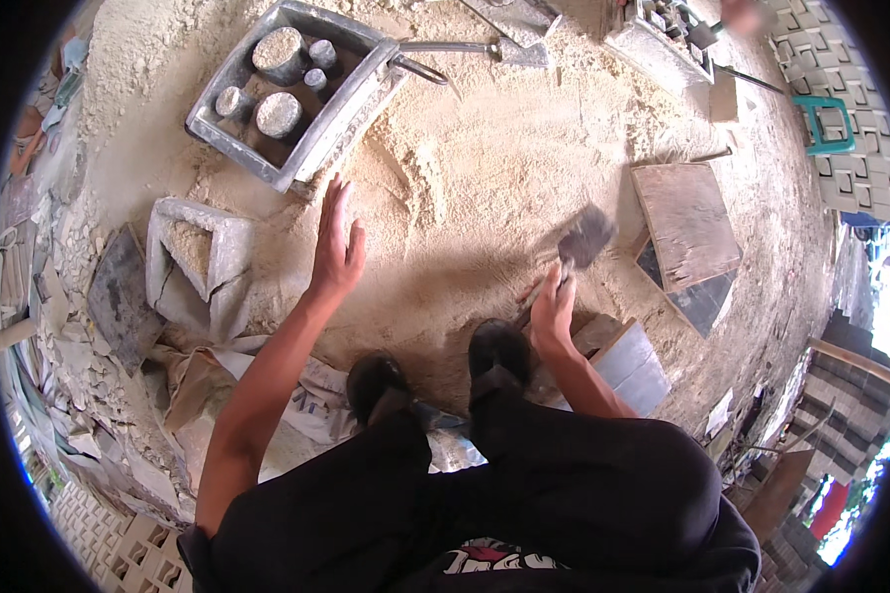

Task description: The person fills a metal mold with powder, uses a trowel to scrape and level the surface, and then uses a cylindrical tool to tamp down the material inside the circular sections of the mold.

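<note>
My right hand (554, 306) is closed around the handle of a trowel, whose dark, slightly blurred blade (587, 237) points away from me over the sandy ground. My left hand (338, 247) holds nothing. Its fingers are stretched out toward the near corner of a grey box-shaped mould (302, 173); I cannot tell whether the fingertips touch it. Inside the mould stand several round cylinders, the larger ones topped with pale sandy material (279, 116). A long-handled metal rod (450, 46) reaches from the mould's right side to a shovel-like blade.
A cracked hollow block (229, 296) sits to the left. Wooden and dark boards (687, 222) lie at right, with a pale-faced block (633, 366) beside my right forearm. Farther off are another mould (658, 49), a blurred hand (745, 18), a teal stool (824, 126) and stacked blocks (865, 173).
</note>
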